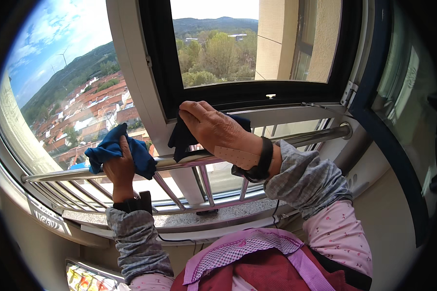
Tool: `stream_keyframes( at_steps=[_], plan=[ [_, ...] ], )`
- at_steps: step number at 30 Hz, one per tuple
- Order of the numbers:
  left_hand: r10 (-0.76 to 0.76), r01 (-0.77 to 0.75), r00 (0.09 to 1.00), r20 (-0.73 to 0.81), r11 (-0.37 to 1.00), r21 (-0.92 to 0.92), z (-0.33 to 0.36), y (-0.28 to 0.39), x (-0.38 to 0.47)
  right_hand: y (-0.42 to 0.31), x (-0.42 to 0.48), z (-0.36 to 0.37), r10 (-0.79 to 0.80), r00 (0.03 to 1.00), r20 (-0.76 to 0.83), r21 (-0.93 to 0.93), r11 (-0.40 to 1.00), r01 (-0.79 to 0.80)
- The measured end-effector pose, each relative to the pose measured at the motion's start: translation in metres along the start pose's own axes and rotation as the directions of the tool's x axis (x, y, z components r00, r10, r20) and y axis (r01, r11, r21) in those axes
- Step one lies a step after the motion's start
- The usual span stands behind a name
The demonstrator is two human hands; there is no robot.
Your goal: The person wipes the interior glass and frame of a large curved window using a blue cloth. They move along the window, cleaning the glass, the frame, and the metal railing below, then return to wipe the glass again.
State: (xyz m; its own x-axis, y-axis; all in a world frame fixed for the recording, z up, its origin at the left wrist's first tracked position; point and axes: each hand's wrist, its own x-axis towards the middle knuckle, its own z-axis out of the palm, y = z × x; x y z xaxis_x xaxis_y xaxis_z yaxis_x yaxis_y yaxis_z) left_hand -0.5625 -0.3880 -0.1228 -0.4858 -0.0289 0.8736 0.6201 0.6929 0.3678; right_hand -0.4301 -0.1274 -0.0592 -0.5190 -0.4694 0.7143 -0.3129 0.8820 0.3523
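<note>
My left hand [121, 168] is closed around a blue cloth [141, 157] at the metal railing [306, 136], with the thumb pointing up along the fabric. Higher and to the right, my right hand [218, 127] holds a dark navy cloth [184, 140] against the lower left corner of the black window frame [218, 95]. Part of that cloth shows beyond the knuckles, and its lower end hangs by the railing. The fingertips of my right hand are partly hidden. A tan adhesive patch lies on my right wrist beside a black band.
An open window sash with a dark frame [380, 145] stands at the right, near a hinge [349, 94]. Below the railing's bars runs a speckled stone sill [236, 208] with a small black object [207, 212] and thin cables. A colourful patterned item [91, 278] lies lower left.
</note>
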Motion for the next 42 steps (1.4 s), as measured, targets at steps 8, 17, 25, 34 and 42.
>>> stream_keyframes(
  at_steps=[8, 17, 25, 34, 42],
  plan=[
    [-0.012, 0.01, 0.999, 0.035, 0.999, 0.035, 0.0, -0.007, -0.002, 0.05, -0.077, -0.04, 0.091, 0.993, -0.081, -0.09, 0.991, -0.098],
    [0.095, -0.092, 0.988, -0.125, 0.995, 0.031, 0.008, -0.013, 0.0, 0.087, -0.153, -0.084, 0.42, 0.867, -0.267, 0.063, 0.906, -0.42],
    [0.414, -0.36, 0.888, 0.201, 0.897, -0.257, 0.036, 0.152, -0.084, 0.021, -0.124, -0.017, 0.441, 0.866, -0.236, 0.256, 0.888, -0.383],
    [0.285, -0.048, 0.859, 0.425, 0.872, -0.487, 0.051, 0.18, -0.087, 0.023, -0.112, -0.031, 0.524, 0.835, 0.166, 0.596, 0.622, -0.508],
    [0.331, 0.472, 0.843, 0.423, -0.08, -0.878, 0.007, 0.228, -0.075, 0.022, -0.081, -0.078, 0.468, 0.87, 0.157, 0.979, 0.043, -0.2]
  ],
)
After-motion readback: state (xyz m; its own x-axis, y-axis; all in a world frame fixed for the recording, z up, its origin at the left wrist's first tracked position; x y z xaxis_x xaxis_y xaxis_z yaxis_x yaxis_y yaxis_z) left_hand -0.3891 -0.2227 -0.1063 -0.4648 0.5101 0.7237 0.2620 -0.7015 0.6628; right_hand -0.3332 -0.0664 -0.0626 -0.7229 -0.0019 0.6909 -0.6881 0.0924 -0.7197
